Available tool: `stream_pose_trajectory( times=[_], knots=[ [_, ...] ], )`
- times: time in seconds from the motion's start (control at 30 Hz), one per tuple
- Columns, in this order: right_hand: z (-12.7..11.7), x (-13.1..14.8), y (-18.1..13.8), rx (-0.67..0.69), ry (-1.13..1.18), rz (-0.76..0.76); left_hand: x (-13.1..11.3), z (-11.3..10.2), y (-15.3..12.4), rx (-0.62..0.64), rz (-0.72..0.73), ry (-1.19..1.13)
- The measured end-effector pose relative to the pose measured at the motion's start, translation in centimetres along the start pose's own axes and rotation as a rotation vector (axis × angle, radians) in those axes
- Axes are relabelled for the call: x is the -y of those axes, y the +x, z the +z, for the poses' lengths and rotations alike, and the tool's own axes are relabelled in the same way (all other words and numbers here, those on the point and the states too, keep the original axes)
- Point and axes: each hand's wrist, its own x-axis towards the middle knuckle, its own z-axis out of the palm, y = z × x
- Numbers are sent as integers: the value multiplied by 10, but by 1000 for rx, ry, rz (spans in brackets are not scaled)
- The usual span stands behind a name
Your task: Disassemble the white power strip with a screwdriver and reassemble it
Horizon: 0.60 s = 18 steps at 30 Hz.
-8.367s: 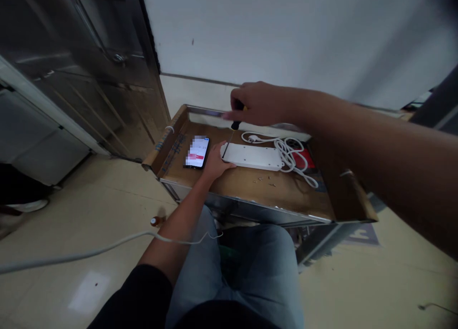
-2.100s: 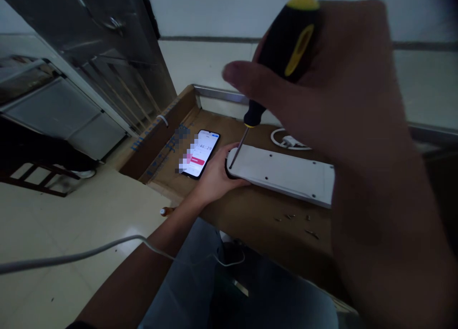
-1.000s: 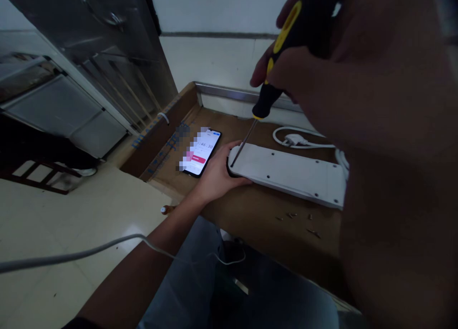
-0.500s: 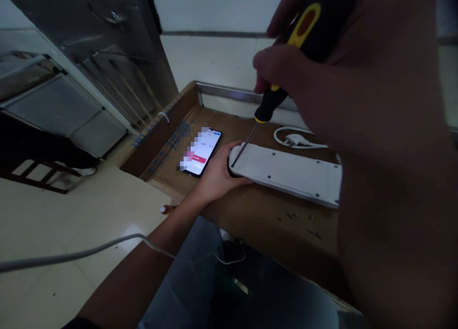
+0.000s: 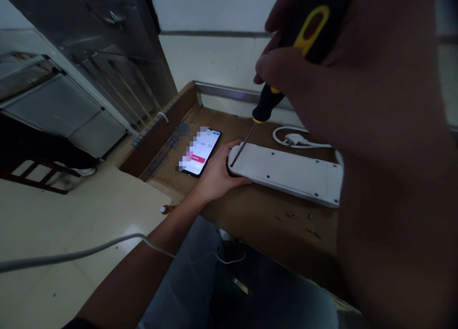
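A white power strip [image 5: 293, 171] lies on the brown cardboard with its screw-hole side up. My left hand [image 5: 216, 176] grips its rounded left end, thumb along the near side and fingers around the far side. In my right hand [image 5: 322, 90] is a black and yellow screwdriver [image 5: 263, 104], held by its thick handle. Its shaft slants down, and the tip sits at the hole near the strip's left end. Whether a screw is in that hole I cannot tell. Several small screws [image 5: 293, 216] lie loose on the cardboard in front of the strip.
A lit phone [image 5: 202, 152] lies left of the strip, near the cardboard's raised edge [image 5: 161, 123]. The strip's white plug and cord [image 5: 296, 140] rest behind it. A pale cable [image 5: 89, 253] crosses over my left forearm. Another person's foot [image 5: 86, 170] shows at the left.
The screwdriver's handle has turned a little in my right hand and its upper end leans slightly differently. The tip stays at the same hole; my left hand and the strip hold still.
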Motion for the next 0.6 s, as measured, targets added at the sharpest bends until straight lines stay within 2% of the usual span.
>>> stream_pose_trajectory(
  times=[0.23, 0.6],
  knots=[
    [-2, 2, 1, 33, 36, -17, -1, 0, 0, 0, -10, 7],
    [-3, -5, 1, 36, 8, 62, 2, 0, 0, -8, 6, 4]
  ],
)
